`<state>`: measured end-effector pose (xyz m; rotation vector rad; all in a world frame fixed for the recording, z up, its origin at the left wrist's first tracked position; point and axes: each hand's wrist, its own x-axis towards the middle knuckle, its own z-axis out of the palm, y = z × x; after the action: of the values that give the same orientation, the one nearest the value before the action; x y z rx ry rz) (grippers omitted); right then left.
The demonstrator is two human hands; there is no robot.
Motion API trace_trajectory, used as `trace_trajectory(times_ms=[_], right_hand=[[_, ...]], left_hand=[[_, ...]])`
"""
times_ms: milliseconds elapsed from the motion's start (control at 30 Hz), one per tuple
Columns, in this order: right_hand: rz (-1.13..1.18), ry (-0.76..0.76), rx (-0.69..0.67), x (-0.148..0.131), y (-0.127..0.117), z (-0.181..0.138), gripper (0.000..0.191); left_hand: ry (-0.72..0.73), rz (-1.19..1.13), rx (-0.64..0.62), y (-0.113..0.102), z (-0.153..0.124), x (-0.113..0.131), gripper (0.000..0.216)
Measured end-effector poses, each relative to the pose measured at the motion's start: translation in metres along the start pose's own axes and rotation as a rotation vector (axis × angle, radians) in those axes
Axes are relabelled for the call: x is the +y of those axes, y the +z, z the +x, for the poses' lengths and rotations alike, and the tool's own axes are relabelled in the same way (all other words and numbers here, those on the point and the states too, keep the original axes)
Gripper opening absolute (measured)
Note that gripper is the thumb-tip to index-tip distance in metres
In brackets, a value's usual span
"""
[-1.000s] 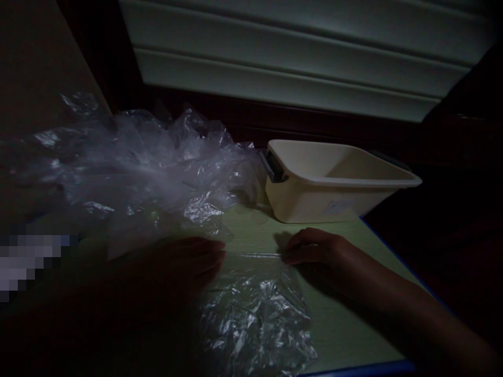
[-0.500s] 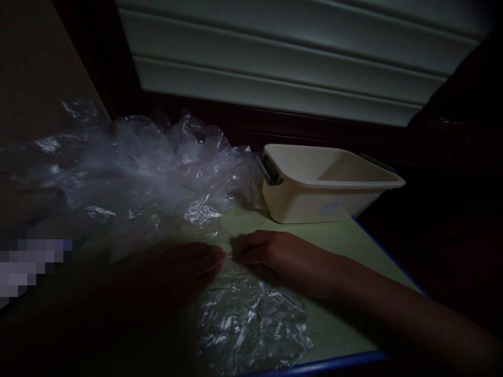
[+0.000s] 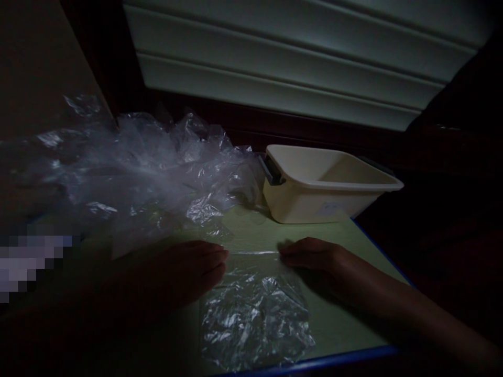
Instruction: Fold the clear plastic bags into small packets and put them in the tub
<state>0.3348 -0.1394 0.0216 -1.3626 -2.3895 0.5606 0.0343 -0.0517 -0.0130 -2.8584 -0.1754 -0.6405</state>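
A clear crinkled plastic bag point(image 3: 251, 314) lies flat on the pale green table point(image 3: 346, 324) in front of me. My left hand point(image 3: 184, 269) rests flat on the bag's left side, fingers stretched out toward its top edge. My right hand point(image 3: 310, 254) presses its fingers, held together and flat, on the top right corner of the bag. The scene is very dim.
A heap of loose clear plastic bags point(image 3: 137, 173) covers the left and back of the table. A cream plastic tub point(image 3: 326, 183) with a dark handle clip stands at the back right. The table's blue edge point(image 3: 314, 361) runs close to me and along the right.
My right hand slid left along the bag's top edge to meet my left hand, then moved back right to the corner. My left hand stayed in place.
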Motion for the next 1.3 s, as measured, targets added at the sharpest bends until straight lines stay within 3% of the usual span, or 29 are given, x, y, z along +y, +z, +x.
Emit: trace_trajectory(times_ms=[133, 200, 333, 433, 567, 833, 1033, 1233, 1300], right_hand=[[0.085, 0.173, 0.116, 0.002, 0.003, 0.013, 0.022], [0.103, 0.258, 0.106, 0.008, 0.004, 0.021, 0.013], [0.094, 0.276, 0.069, 0.018, 0.005, 0.033, 0.005], [0.100, 0.267, 0.052, 0.018, 0.007, 0.035, 0.006], [0.129, 0.268, 0.071, 0.010, 0.007, 0.031, 0.009], [0.223, 0.205, 0.165, 0.001, 0.000, 0.021, 0.011], [0.254, 0.194, 0.208, -0.001, -0.001, 0.019, 0.012], [0.395, 0.207, 0.173, 0.003, 0.004, 0.018, 0.011], [0.536, 0.237, 0.145, 0.006, 0.006, 0.018, 0.026]], left_hand=[[-0.012, -0.044, -0.051, 0.001, -0.006, -0.001, 0.038], [-0.028, -0.047, -0.091, -0.001, -0.008, -0.001, 0.041], [-0.054, -0.021, -0.167, -0.010, 0.001, 0.003, 0.043], [-0.068, 0.018, -0.213, -0.014, 0.010, 0.006, 0.044], [-0.095, 0.000, -0.067, -0.011, 0.012, 0.009, 0.033], [-0.525, -0.242, 0.032, -0.003, 0.006, 0.010, 0.038], [-0.674, -0.446, -0.029, -0.004, 0.017, 0.007, 0.024], [-0.736, -0.550, -0.129, -0.012, 0.025, 0.009, 0.030], [-0.744, -0.565, -0.138, -0.012, 0.025, 0.009, 0.030]])
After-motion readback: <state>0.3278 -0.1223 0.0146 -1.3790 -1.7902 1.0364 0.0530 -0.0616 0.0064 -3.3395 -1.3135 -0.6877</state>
